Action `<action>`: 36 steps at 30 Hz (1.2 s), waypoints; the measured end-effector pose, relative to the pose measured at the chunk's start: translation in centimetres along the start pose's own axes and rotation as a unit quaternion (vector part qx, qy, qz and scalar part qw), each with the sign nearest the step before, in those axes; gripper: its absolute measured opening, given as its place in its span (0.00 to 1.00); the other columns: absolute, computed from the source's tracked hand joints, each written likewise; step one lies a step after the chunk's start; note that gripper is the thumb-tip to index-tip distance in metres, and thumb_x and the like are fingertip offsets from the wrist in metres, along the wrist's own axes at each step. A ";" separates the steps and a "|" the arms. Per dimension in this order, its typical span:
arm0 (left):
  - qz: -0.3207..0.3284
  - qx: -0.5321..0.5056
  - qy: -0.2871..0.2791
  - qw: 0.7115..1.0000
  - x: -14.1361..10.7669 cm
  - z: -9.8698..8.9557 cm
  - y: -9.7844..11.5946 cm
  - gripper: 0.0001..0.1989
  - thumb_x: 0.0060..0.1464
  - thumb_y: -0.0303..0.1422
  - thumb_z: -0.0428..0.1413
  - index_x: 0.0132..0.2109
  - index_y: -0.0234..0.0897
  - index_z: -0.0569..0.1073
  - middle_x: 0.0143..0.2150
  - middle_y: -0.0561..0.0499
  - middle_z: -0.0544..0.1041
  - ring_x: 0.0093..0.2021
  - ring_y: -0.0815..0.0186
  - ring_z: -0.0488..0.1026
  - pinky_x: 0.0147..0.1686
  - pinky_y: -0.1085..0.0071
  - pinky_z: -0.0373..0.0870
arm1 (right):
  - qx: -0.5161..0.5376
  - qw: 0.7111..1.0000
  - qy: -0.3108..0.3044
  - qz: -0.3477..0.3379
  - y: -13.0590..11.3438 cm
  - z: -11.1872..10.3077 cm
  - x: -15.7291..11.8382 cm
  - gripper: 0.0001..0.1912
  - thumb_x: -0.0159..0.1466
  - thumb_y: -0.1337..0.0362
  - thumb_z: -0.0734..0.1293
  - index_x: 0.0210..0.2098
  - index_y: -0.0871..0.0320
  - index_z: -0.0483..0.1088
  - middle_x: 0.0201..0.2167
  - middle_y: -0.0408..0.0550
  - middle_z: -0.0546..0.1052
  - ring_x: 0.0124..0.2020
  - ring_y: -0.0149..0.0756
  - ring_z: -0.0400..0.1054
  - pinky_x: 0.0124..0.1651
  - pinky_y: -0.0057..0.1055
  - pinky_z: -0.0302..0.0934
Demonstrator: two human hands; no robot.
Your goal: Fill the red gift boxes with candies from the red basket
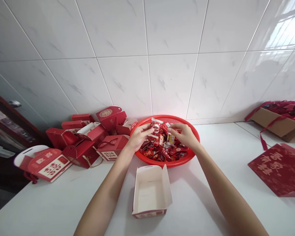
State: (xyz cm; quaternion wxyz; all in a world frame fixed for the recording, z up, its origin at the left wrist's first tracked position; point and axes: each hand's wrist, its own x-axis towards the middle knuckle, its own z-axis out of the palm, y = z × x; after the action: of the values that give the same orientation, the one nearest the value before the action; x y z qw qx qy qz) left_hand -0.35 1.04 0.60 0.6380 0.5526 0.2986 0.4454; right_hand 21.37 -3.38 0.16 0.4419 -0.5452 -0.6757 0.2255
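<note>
The one camera rides on the person's head, looking forward and down over a white countertop (51,203). It faces the tiled wall (172,85) nearly square on; that wall fills the upper half of the frame, its upright grout lines fanning outward toward the top edge. The left forearm (110,190) enters from the bottom, left of centre, and the right forearm (223,191) from the lower right, so the lens sits above and between them. Nearest, at lower centre, I see down into an open gift box (148,196); the red plastic basket (182,162) lies just beyond, mid-frame. The view is wide, reaching red gift boxes (86,150) at left and a cardboard carton (270,119) at the right edge.
</note>
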 end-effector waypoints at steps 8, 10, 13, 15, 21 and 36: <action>0.039 0.073 -0.023 0.996 -0.7 0.9 0.2 0.18 0.44 0.39 0.70 0.43 0.37 0.82 0.43 0.49 0.84 0.44 0.57 0.79 0.48 0.62 0.75 | 0.101 0.994 -0.032 -0.036 -1.3 1.8 -0.7 0.10 0.64 0.57 0.69 0.33 0.57 0.74 0.31 0.47 0.80 0.36 0.41 0.76 0.40 0.35 0.68; 0.059 0.113 -0.027 0.991 -0.8 0.8 0.5 0.17 0.45 0.40 0.70 0.41 0.36 0.81 0.40 0.50 0.83 0.42 0.58 0.78 0.46 0.64 0.74 | 0.110 0.993 -0.023 -0.032 -1.5 1.6 -0.7 0.08 0.63 0.58 0.70 0.33 0.57 0.74 0.30 0.46 0.80 0.34 0.40 0.76 0.39 0.34 0.67; 0.084 0.160 -0.035 0.983 -1.0 0.8 1.0 0.17 0.48 0.44 0.69 0.39 0.36 0.81 0.38 0.51 0.82 0.40 0.60 0.77 0.43 0.66 0.73 | 0.076 0.995 -0.015 -0.056 -1.8 1.1 -0.8 0.08 0.62 0.59 0.71 0.30 0.56 0.73 0.26 0.43 0.77 0.29 0.36 0.71 0.36 0.33 0.64; 0.091 0.170 -0.030 0.981 -1.0 0.7 1.3 0.18 0.48 0.46 0.70 0.37 0.36 0.82 0.36 0.51 0.81 0.38 0.62 0.75 0.41 0.67 0.71 | 0.063 0.994 -0.017 -0.084 -2.1 0.8 -0.8 0.10 0.62 0.57 0.71 0.28 0.56 0.74 0.25 0.42 0.76 0.27 0.34 0.68 0.35 0.33 0.63; 0.045 0.092 -0.028 0.994 -1.0 0.5 1.3 0.19 0.41 0.47 0.73 0.30 0.37 0.80 0.28 0.55 0.75 0.30 0.67 0.70 0.33 0.70 0.66 | 0.110 0.987 -0.036 -0.109 -2.4 1.0 -0.9 0.19 0.63 0.47 0.72 0.31 0.57 0.77 0.28 0.46 0.78 0.30 0.36 0.69 0.35 0.33 0.63; 0.007 -0.021 0.131 0.991 0.3 -0.1 -0.5 0.22 0.31 0.46 0.76 0.29 0.37 0.79 0.31 0.53 0.80 0.32 0.64 0.75 0.34 0.70 0.72 | -0.265 0.909 -0.321 0.027 -1.3 1.6 -1.6 0.24 0.57 0.67 0.76 0.53 0.51 0.78 0.45 0.52 0.82 0.45 0.51 0.76 0.39 0.33 0.61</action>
State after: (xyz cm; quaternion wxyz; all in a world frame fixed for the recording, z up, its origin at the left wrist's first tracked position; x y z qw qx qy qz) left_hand -0.18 1.32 0.11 0.6019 0.4781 0.3659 0.5246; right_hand 19.36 -5.02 -0.22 0.0333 -0.5587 -0.8009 0.2128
